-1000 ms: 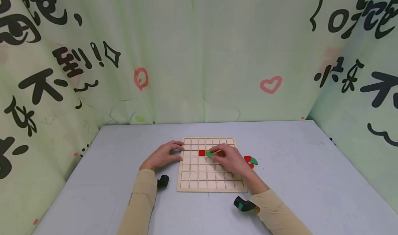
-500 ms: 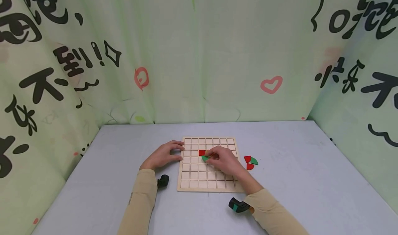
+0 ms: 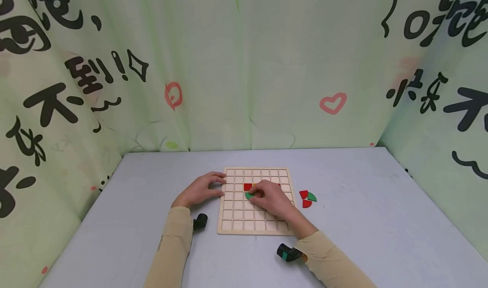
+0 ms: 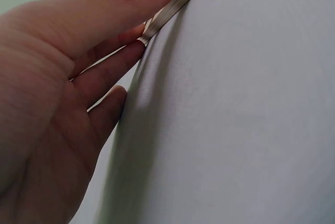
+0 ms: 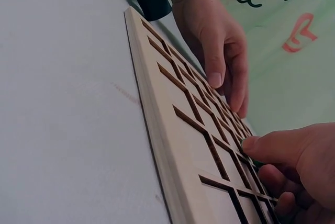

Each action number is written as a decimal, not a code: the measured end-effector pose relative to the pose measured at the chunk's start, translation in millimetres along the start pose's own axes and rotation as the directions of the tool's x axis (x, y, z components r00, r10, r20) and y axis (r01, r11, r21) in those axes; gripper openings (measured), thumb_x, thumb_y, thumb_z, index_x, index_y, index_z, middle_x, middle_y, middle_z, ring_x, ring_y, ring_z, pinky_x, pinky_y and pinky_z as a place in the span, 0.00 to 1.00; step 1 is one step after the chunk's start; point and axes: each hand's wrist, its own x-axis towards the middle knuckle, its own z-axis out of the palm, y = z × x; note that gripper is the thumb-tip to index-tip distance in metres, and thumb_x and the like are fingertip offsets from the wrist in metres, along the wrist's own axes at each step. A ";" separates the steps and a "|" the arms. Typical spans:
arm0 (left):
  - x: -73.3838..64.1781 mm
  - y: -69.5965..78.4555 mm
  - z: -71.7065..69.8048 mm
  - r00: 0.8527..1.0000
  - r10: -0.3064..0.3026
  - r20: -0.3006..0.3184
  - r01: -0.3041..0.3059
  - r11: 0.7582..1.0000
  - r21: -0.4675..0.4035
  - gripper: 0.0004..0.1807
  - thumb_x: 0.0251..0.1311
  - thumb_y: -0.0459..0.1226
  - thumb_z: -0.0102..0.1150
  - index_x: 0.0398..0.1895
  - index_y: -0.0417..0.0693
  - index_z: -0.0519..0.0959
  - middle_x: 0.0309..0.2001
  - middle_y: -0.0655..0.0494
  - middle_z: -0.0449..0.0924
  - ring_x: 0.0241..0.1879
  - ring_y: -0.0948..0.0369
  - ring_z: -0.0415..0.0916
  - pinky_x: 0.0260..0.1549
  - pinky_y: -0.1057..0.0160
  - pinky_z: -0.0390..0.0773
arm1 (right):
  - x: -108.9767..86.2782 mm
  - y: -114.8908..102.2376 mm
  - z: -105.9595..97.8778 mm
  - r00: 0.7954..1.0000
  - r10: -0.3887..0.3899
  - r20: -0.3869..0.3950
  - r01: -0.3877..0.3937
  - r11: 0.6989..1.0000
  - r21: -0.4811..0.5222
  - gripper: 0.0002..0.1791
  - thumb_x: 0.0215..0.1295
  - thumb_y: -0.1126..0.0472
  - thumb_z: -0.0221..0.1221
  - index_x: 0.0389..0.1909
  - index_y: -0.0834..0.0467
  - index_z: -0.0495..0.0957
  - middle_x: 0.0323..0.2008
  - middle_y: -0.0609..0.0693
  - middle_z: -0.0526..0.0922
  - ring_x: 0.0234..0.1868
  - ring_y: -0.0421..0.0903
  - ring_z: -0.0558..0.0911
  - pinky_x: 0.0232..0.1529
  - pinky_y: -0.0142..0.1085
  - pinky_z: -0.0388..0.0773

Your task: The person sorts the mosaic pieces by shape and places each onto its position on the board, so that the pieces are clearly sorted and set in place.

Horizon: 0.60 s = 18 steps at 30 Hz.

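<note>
My right hand [image 3: 270, 197] is obstructing the board's [image 3: 238, 225] middle, my left hand [image 3: 201, 189] its left edge; the surface [image 3: 244, 260] between my sleeves [image 3: 169, 245] is offering passage.

The head view is evenly lit, the left wrist view dimmer, with soft shadow on the table [image 4: 241, 114] beside the board [image 4: 174, 9].

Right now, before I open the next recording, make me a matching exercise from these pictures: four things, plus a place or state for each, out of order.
1. left hand
2. right hand
3. red square
4. loose pieces

A. pinches a green piece
B. on the table, right of the board
C. touches the board's left edge
D. in a board cell

Pairs: 1-C, 2-A, 3-D, 4-B
</note>
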 end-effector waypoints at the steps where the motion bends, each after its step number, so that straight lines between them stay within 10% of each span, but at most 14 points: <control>1: 0.0 0.2 -0.1 1.000 -0.003 0.001 0.003 1.000 0.000 0.21 0.57 0.39 0.70 0.54 0.45 0.81 0.66 0.59 0.69 0.70 0.56 0.60 0.69 0.53 0.61 | 0.2 -0.1 0.4 1.000 -0.001 -0.003 0.001 1.000 -0.005 0.07 0.58 0.65 0.69 0.37 0.59 0.85 0.34 0.46 0.78 0.32 0.40 0.73 0.34 0.31 0.74; 18: 0.7 -2.2 0.2 1.000 0.014 0.001 -0.014 1.000 0.001 0.20 0.57 0.39 0.69 0.53 0.45 0.81 0.66 0.59 0.70 0.70 0.55 0.60 0.69 0.53 0.61 | 1.8 -0.9 4.5 0.999 0.010 -0.042 -0.011 0.999 -0.037 0.07 0.57 0.64 0.70 0.36 0.57 0.85 0.33 0.45 0.77 0.30 0.40 0.73 0.32 0.31 0.74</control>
